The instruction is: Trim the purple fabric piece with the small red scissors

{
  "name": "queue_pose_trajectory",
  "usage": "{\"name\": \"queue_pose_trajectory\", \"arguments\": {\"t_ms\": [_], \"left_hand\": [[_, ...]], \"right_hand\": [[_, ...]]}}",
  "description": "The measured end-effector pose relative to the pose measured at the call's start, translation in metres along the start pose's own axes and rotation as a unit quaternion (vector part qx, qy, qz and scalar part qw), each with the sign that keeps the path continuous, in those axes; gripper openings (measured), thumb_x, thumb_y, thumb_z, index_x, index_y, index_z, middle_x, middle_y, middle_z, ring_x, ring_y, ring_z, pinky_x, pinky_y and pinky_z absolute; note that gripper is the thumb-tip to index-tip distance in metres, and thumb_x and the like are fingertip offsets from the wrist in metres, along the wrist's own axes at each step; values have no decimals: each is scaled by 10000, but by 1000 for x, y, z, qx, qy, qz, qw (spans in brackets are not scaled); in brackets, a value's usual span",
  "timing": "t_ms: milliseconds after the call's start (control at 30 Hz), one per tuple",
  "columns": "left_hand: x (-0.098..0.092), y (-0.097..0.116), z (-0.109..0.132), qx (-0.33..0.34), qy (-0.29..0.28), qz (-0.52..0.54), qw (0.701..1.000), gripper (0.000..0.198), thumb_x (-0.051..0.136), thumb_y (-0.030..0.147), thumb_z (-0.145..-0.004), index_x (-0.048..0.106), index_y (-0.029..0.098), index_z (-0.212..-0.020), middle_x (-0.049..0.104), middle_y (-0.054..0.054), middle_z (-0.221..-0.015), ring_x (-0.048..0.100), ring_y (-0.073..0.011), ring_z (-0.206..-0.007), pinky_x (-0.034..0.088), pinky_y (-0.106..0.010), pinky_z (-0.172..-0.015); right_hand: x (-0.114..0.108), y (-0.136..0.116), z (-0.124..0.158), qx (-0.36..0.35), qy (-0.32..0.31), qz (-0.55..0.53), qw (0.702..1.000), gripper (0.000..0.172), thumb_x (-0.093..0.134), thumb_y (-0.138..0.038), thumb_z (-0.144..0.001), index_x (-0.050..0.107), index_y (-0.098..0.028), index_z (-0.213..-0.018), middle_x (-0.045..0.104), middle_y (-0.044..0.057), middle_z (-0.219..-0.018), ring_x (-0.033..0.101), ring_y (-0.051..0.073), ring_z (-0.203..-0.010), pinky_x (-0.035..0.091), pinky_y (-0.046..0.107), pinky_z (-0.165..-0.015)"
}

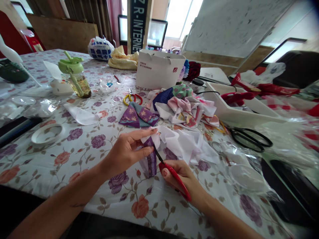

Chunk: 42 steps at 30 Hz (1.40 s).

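In the middle of the head view, my left hand point(129, 149) is closed on a purple patterned piece of fabric point(151, 162), pinched between thumb and fingers. White fabric point(184, 141) spreads from under its fingertips to the right. My right hand point(183, 176) grips red-handled scissors point(178, 181), their dark blades pointing up and left against the cloth beside my left thumb. The blade tips are hidden at the fabric. Just beyond my hands lies a folded purple and blue cloth point(139, 115).
Behind stand a heap of coloured fabric point(191, 106) and a white paper bag point(159, 71). Black scissors point(249, 137) and a white bin point(231, 109) are on the right. A tape roll point(48, 133) and a green-lidded bottle point(77, 78) stand left on the flowered tablecloth point(99, 192).
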State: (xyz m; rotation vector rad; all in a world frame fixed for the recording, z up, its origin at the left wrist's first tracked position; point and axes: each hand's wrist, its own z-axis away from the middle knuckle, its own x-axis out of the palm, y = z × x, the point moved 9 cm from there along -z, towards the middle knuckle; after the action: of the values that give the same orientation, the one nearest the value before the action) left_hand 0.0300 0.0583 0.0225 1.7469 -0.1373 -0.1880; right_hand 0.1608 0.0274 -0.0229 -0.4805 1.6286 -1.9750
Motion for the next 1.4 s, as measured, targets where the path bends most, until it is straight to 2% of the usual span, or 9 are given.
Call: {"name": "queue_pose_trajectory", "arguments": {"t_ms": [200, 433, 667, 933, 1400], "left_hand": [[-2, 3, -1, 3, 2, 0, 1000, 443, 729, 220, -768, 656, 223, -1205, 608, -31, -1338, 505, -246, -1296, 464, -304, -1048], [-3, 6, -3, 1, 18, -1, 1000, 427, 727, 161, -745, 679, 229, -1164, 655, -19, -1275, 590, -250, -1203, 513, -334, -1000], [1, 4, -1, 6, -13, -9, 1000, 430, 713, 163, -766, 668, 239, -1187, 617, -23, -1324, 540, -258, -1261, 486, -332, -1033], [3, 2, -1, 12, -20, -4, 1000, 435, 735, 201, -764, 665, 236, -1192, 632, -30, -1306, 513, -217, -1289, 461, -244, -1040], [3, -2, 0, 8, -27, 10, 1000, 451, 737, 213, -767, 654, 266, -1207, 613, -23, -1332, 483, -239, -1315, 439, -295, -1074]], "right_hand": [[3, 0, -2, -13, -22, -19, 999, 554, 569, -647, -809, 347, -198, -574, 254, -84, -501, 196, 49, -430, 113, 242, -409], [4, 2, -1, -17, -40, -29, 999, 525, 571, -597, -839, 343, -198, -584, 244, -81, -519, 194, 47, -430, 101, 237, -400], [4, 0, -1, -18, -37, -38, 998, 532, 578, -606, -828, 341, -199, -582, 249, -82, -509, 194, 45, -426, 99, 238, -399], [3, 3, 0, -16, -37, -35, 999, 520, 569, -598, -844, 360, -192, -594, 263, -83, -505, 201, 44, -424, 108, 240, -400], [2, 3, -1, -4, -26, -32, 999, 549, 578, -640, -810, 366, -192, -574, 282, -86, -474, 203, 43, -415, 112, 242, -401]]}}
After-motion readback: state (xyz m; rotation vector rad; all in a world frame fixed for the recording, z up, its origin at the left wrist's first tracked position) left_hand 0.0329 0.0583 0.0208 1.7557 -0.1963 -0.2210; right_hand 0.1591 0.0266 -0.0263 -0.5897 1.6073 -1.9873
